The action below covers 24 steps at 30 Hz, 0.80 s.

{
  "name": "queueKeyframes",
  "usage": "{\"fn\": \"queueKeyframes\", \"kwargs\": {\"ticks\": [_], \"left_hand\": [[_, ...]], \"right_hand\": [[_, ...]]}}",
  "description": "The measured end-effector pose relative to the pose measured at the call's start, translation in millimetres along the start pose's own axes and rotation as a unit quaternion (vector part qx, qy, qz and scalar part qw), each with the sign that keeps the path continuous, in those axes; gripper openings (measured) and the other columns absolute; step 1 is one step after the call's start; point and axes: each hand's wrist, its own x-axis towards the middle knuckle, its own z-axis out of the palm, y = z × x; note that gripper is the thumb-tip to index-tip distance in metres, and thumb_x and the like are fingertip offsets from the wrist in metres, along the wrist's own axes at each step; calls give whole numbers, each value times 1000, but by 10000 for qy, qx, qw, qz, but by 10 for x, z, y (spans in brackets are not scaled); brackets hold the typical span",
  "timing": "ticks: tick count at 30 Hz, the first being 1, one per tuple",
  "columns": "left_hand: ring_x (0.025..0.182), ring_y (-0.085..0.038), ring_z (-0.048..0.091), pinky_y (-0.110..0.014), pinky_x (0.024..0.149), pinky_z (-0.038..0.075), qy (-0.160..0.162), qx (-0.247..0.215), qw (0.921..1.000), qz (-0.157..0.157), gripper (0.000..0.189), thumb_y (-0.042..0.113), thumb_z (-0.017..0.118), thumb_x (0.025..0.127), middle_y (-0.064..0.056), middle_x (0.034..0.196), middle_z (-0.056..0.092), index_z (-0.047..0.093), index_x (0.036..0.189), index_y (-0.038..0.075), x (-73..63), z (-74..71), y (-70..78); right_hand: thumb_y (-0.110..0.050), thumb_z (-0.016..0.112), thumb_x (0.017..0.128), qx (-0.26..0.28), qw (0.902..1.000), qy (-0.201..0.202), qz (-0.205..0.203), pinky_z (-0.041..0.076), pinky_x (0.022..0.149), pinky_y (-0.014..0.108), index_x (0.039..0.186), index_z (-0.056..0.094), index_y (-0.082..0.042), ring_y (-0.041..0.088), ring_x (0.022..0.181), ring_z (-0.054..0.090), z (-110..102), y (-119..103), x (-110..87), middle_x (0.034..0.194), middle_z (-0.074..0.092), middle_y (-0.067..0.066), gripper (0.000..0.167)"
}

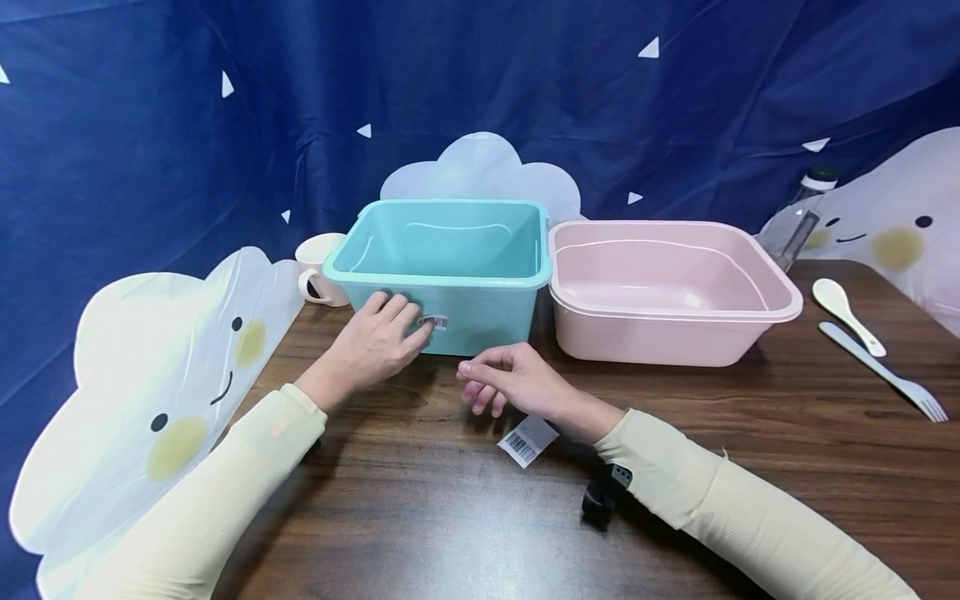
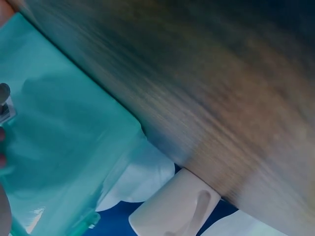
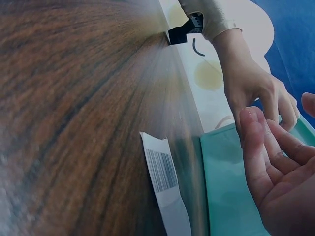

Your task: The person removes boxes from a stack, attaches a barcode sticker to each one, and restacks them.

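Observation:
A teal plastic bin [image 1: 480,333] stands upright in front of the person, a small barcode sticker [image 1: 435,322] on its front wall. My left hand [image 1: 378,337] rests against that wall, its thumb right at the sticker; the left wrist view catches only fingertips and the thumb at its edge. Just off the bin's lower front edge, my right hand [image 1: 517,379] hovers over the table with fingers loosely bent and nothing visible in them. Below it lies a white barcode label [image 1: 527,440] on the wood, seen also in the right wrist view.
To the right of the teal bin stands a pink basin [image 1: 645,337]. A white mug [image 1: 318,250] is behind the bin's left side. At the right are a white spoon [image 1: 843,312], a pale fork [image 1: 881,369] and a clear bottle [image 1: 802,217] with a dark cap.

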Motion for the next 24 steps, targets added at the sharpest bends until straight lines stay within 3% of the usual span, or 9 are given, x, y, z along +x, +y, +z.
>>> {"fn": "queueKeyframes", "kwargs": {"ticks": [8, 11, 14, 17, 20, 24], "left_hand": [[84, -32, 54, -42, 71, 41, -87, -174, 9996, -226, 26, 28, 70, 90, -10, 87, 60, 71, 109, 11, -15, -45, 14], [81, -31, 54, -42, 69, 40, -30, -467, 9983, -351, 28, 28, 76, 85, -8, 83, 59, 73, 107, 11, -5, -64, 7], [76, -29, 56, -41, 68, 39, -172, -931, 9930, -700, 30, 29, 79, 82, -7, 81, 63, 75, 106, 11, 15, -120, -2], [72, -27, 58, -41, 67, 39, -453, -1418, 9815, -1203, 28, 28, 77, 84, -6, 79, 67, 75, 107, 11, 25, -177, -20], [66, -21, 59, -41, 66, 42, -854, -1871, 9641, -1677, 27, 26, 75, 87, -3, 73, 67, 75, 108, 10, 30, -226, -48], [60, -12, 55, -35, 61, 46, -1550, -2561, 9307, -2103, 26, 25, 73, 90, 2, 66, 62, 74, 111, 10, 56, -274, -85]], "right_hand": [[-21, 60, 101, -32, 10000, -31, -14, 55, 55, 24, 116, 66, 13, 14, 64, 69, 2, -1, 3, 85, 75, 17, 37], [-22, 60, 101, -49, 10000, -41, -11, 55, 55, 24, 116, 66, 12, 14, 65, 69, 1, -9, 4, 84, 75, 16, 38], [-23, 61, 101, -154, 9998, -80, -19, 55, 56, 25, 116, 67, 10, 14, 65, 69, 1, -9, 23, 84, 75, 15, 37], [-20, 62, 100, -354, 9992, -190, -18, 55, 55, 25, 122, 65, 8, 14, 65, 68, 4, -3, 81, 84, 75, 18, 35], [-17, 63, 99, -606, 9975, -377, 11, 56, 54, 26, 133, 58, 6, 13, 63, 68, 20, -5, 187, 86, 74, 23, 41], [-14, 64, 98, -785, 9954, -548, 69, 57, 55, 28, 147, 45, 1, 14, 62, 68, 55, -47, 357, 85, 73, 24, 54]]}}
